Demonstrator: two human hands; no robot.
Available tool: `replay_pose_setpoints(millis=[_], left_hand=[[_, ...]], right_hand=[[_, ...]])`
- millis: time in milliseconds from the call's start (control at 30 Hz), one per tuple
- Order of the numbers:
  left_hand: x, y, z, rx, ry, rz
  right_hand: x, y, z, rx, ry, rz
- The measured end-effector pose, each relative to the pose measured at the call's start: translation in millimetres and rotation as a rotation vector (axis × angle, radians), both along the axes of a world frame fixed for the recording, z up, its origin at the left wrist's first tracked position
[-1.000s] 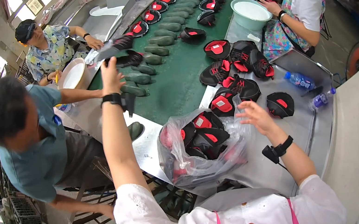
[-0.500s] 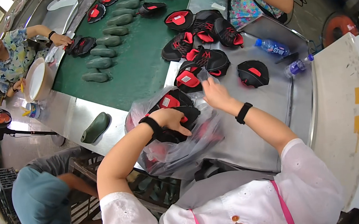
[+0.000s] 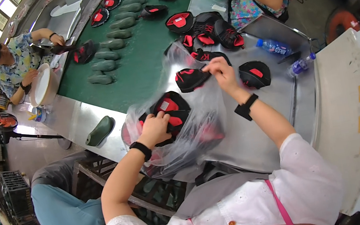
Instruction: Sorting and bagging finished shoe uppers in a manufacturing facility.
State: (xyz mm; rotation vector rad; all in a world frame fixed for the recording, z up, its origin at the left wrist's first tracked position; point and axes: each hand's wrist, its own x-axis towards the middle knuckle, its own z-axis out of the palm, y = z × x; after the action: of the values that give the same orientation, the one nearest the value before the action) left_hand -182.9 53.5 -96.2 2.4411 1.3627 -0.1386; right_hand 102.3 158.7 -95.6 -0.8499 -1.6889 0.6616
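While our left hand (image 3: 156,128) rests with fingers curled together on the black-and-red shoe uppers (image 3: 171,109) inside the clear plastic bag (image 3: 193,134), our right hand (image 3: 220,70) pinches another black-and-red upper piece (image 3: 191,78) at the bag's open mouth. The bag lies on the steel table (image 3: 262,123) near its front edge, just beside the green conveyor belt (image 3: 144,66). Toward the table's far edge we see a pile of similar uppers (image 3: 211,29), and one lone upper (image 3: 255,74) lies just right of our right hand. Two plastic bottles (image 3: 275,46) lie near the table's right edge. Green shoe lasts (image 3: 104,65) line the belt.
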Motion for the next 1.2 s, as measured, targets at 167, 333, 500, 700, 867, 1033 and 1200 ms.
replay_pose_setpoints(millis=[167, 333, 500, 700, 867, 1033, 1200], left_hand=[[-10, 2, 14, 0.092, 0.049, 0.026], [-12, 5, 12, 0.045, 0.098, 0.030], [-8, 1, 5, 0.000, 0.101, -0.038], [-22, 9, 52, 0.046, -0.110, 0.017], [-39, -2, 82, 0.094, -0.190, 0.030], [-6, 6, 117, 0.275, 0.034, 0.086], [-7, 15, 112, 0.283, 0.043, 0.183]], right_hand=[[39, -42, -14, -0.212, -0.109, 0.208], [63, -71, -43, -0.092, -0.849, 0.264], [6, -96, 8, -0.132, -0.511, 0.098], [19, -117, -14, 0.059, -1.045, 0.032], [44, -144, 36, 0.329, -0.793, -0.132], [55, -137, 59, 0.300, -0.797, -0.145], [99, -109, 47, 0.014, -1.088, -0.409]])
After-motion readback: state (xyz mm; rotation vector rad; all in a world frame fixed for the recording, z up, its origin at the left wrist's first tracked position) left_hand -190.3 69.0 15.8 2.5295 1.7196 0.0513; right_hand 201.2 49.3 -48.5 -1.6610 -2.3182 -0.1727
